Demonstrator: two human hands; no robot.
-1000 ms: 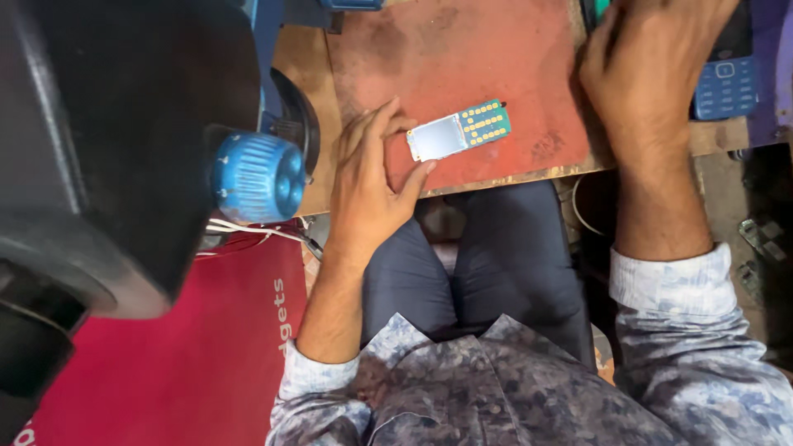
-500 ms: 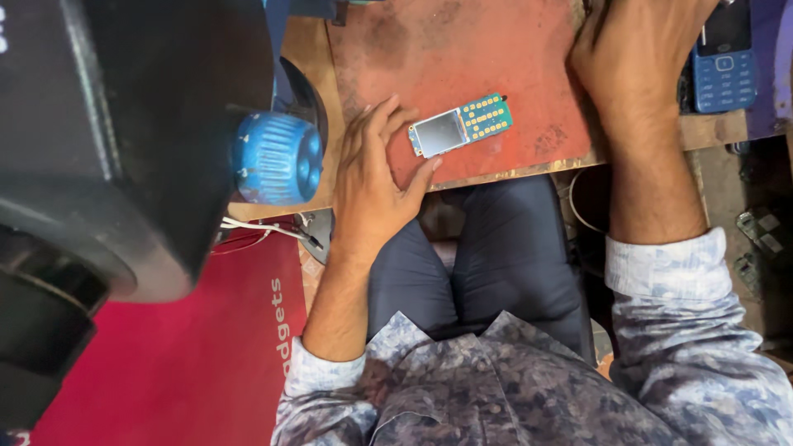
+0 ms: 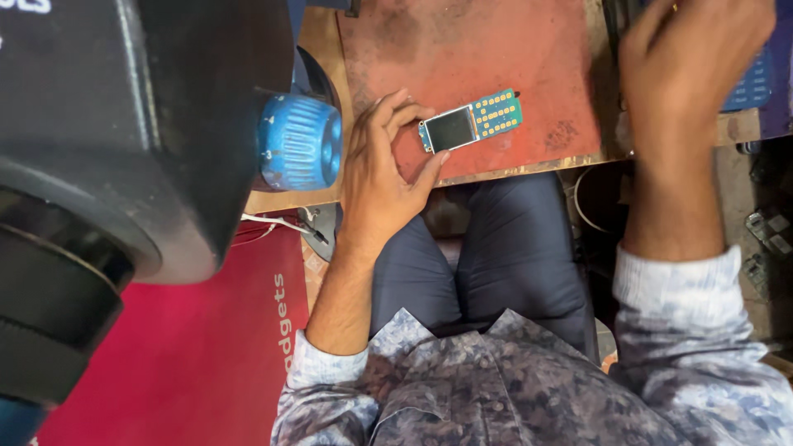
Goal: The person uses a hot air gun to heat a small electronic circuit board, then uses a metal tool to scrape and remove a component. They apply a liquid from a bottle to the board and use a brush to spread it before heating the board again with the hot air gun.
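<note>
A small phone circuit board (image 3: 471,122), with a screen at one end and a green keypad section at the other, lies on a reddish-brown mat (image 3: 487,58). My left hand (image 3: 380,173) pinches the board's screen end between thumb and forefinger, the board still resting on the mat. My right hand (image 3: 686,74) reaches to the far right edge of the mat, over a blue keypad phone (image 3: 747,83). Its fingertips are hidden, so I cannot see whether it holds anything.
A big black microscope body with a blue knob (image 3: 297,142) fills the left side, close to my left hand. The wooden bench edge (image 3: 529,169) runs below the mat. A red cloth (image 3: 198,347) lies lower left; small parts (image 3: 768,239) sit at the right.
My left hand has gone from lying flat beside the board to pinching its screen end. My right hand stays at the far right over the blue phone.
</note>
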